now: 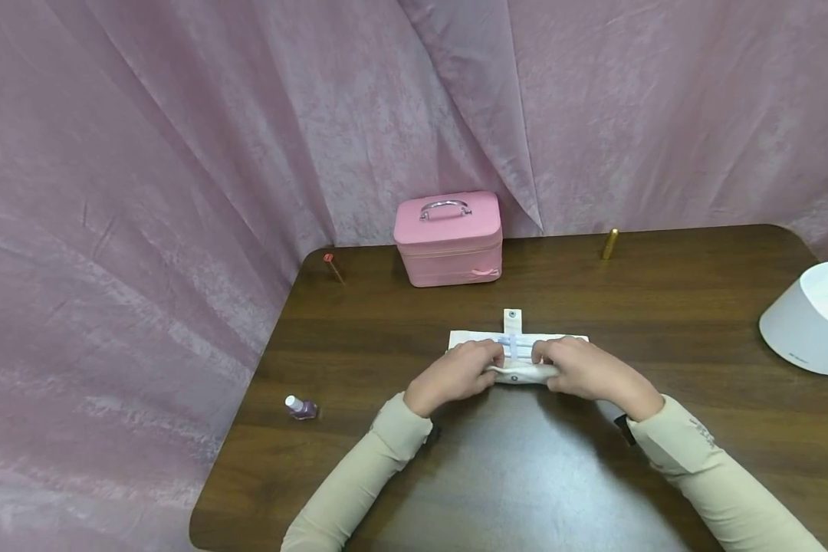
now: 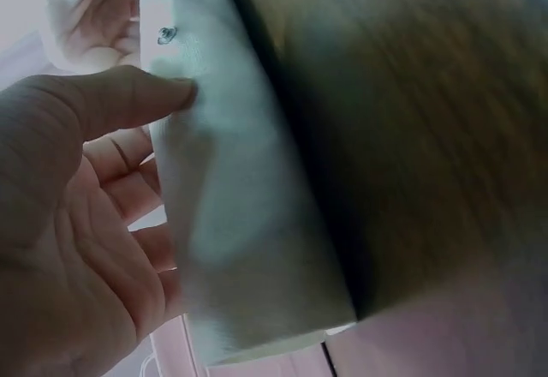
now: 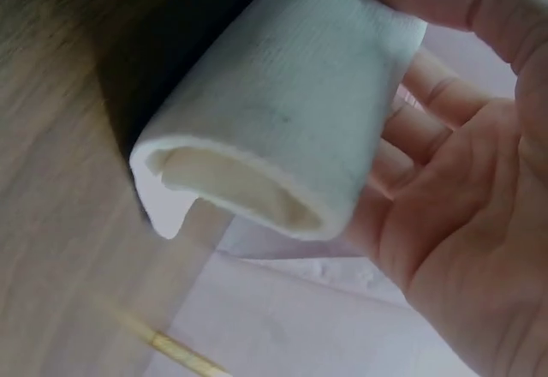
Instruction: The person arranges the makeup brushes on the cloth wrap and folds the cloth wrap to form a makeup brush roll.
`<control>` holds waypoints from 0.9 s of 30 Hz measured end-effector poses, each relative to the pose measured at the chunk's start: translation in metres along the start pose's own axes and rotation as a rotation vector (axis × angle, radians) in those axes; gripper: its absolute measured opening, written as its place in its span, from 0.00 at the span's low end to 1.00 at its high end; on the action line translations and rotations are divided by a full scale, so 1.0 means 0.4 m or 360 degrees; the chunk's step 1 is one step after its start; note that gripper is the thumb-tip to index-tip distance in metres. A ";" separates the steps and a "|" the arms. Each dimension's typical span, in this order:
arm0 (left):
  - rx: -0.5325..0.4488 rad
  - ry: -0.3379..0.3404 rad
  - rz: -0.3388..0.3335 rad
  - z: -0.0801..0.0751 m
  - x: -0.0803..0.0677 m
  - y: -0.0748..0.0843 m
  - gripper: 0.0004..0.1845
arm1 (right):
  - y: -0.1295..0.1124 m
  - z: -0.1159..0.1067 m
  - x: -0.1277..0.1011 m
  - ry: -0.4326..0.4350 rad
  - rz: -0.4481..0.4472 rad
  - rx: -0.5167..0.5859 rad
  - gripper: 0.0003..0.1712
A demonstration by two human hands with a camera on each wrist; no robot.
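Head view shows both hands at the middle of the dark wooden table point(image 1: 662, 307), rolling up a white felt roll-up pouch point(image 1: 517, 360) with a snap tab. Left hand point(image 1: 455, 376) and right hand point(image 1: 586, 372) each curl round an end of the roll, thumbs pressed on top, behind them a pink vanity case point(image 1: 448, 238)

The head view looks forward and down from above the table point(image 1: 662, 307), the pink curtain point(image 1: 179, 192) at 12 o'clock. The left wrist view sits very close, facing across the left palm point(image 2: 77, 248) at the white felt roll point(image 2: 240, 223). The right wrist view, equally close, faces the roll's open end. All three share that roll.
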State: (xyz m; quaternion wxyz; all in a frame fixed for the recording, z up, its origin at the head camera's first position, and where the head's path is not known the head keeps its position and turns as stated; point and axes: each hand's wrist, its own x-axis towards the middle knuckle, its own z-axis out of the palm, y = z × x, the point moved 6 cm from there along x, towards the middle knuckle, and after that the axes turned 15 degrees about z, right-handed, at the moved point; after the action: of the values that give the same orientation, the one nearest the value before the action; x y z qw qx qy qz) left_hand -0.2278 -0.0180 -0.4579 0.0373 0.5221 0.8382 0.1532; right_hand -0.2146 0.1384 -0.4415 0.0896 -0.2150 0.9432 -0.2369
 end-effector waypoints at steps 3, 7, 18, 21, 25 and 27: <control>-0.0013 0.0025 0.0010 -0.001 0.001 0.001 0.04 | 0.010 -0.008 0.002 -0.0066 0.0012 0.0066 0.16; -0.0048 0.0031 -0.0017 -0.005 0.003 -0.004 0.03 | 0.020 -0.018 0.010 -0.0148 0.0023 0.0158 0.15; -0.0148 0.0004 -0.0189 -0.017 0.018 -0.038 0.03 | 0.046 -0.032 0.048 -0.0175 0.0037 0.0226 0.12; -0.0145 0.0010 -0.0221 -0.016 0.023 -0.046 0.03 | 0.049 -0.032 0.054 -0.0146 0.0043 0.0222 0.12; -0.0144 0.0010 -0.0255 -0.012 0.028 -0.055 0.05 | 0.047 -0.027 0.056 -0.0107 0.0077 0.0181 0.14; -0.0139 0.0005 -0.0260 -0.010 0.031 -0.059 0.06 | 0.041 -0.024 0.055 -0.0080 0.0094 0.0130 0.17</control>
State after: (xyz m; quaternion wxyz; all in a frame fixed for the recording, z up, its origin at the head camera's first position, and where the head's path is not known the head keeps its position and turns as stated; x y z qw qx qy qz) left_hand -0.2547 -0.0173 -0.4598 0.0711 0.4495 0.8706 0.1869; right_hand -0.2429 0.1457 -0.4425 0.1289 -0.1892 0.9361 -0.2670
